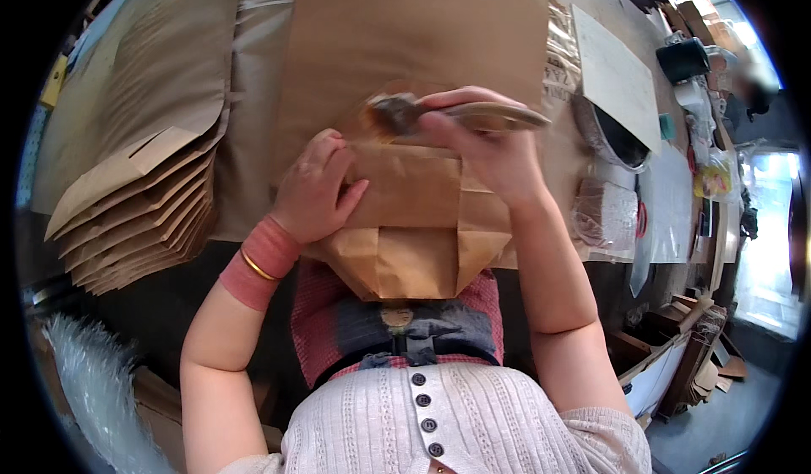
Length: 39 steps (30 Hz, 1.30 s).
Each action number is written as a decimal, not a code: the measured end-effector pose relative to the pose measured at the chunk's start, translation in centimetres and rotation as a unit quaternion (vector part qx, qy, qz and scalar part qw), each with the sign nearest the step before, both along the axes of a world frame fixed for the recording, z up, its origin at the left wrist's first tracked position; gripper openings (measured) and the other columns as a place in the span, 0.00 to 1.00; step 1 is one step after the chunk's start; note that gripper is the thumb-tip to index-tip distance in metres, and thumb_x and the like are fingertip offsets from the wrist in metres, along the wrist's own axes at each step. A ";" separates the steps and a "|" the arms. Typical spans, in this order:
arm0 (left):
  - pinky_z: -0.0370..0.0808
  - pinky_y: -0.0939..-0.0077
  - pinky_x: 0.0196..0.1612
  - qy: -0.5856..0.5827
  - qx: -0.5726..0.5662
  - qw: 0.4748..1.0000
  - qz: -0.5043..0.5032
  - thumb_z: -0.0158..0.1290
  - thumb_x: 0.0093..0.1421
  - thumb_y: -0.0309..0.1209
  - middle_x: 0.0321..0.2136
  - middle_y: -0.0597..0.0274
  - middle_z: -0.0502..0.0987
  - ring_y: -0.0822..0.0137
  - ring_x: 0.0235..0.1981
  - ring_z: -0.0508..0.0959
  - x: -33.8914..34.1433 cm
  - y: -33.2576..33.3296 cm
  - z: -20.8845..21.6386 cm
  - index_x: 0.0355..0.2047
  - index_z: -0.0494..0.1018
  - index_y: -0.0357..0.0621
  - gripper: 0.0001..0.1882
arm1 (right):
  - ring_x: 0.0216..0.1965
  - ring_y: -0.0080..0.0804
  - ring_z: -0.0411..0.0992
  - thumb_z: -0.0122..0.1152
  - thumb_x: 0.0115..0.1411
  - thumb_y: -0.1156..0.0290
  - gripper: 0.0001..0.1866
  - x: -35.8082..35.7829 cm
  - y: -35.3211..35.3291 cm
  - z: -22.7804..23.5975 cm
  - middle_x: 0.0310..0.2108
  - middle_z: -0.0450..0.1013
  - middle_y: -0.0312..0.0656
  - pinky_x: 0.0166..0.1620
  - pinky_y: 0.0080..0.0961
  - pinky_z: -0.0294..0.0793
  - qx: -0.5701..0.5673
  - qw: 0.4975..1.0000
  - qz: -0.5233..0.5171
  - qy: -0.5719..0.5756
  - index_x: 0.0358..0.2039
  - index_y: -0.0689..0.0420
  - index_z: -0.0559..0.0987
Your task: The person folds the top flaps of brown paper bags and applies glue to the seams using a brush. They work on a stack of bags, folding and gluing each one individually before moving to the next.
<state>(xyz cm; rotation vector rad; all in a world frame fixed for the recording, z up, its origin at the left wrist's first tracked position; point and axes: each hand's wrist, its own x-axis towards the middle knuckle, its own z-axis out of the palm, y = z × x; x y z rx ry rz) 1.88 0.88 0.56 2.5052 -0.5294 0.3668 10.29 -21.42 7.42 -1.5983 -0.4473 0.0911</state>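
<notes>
Hands apart. My right hand [488,151] is clamped on a wooden-handled brush with dark bristles [511,117]; head blurred, can't tell if it touches paper. Brown paper bag with folded bottom [414,191] lies right in front of me. Left hand [319,188] rests at its left edge, thumb spread. Fanned brown paper stack [139,193] sits left.

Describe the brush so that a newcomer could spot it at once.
Find the wide brown paper before the person. Above its folded near end, the right hand grips the brush. Its handle and blurred, bristly head set it apart from the paper beneath.
</notes>
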 end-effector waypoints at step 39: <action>0.74 0.61 0.37 0.196 0.165 0.966 -0.025 0.55 0.41 0.22 0.27 0.53 0.76 0.50 0.33 0.77 6.8 1.1 5.5 0.22 0.74 0.38 0.05 | 0.31 0.40 0.74 0.66 0.48 0.77 0.04 2.4 -10.9 -3.5 0.27 0.73 0.46 0.36 0.33 0.73 -0.375 0.923 0.072 -0.042 0.26 0.62 0.80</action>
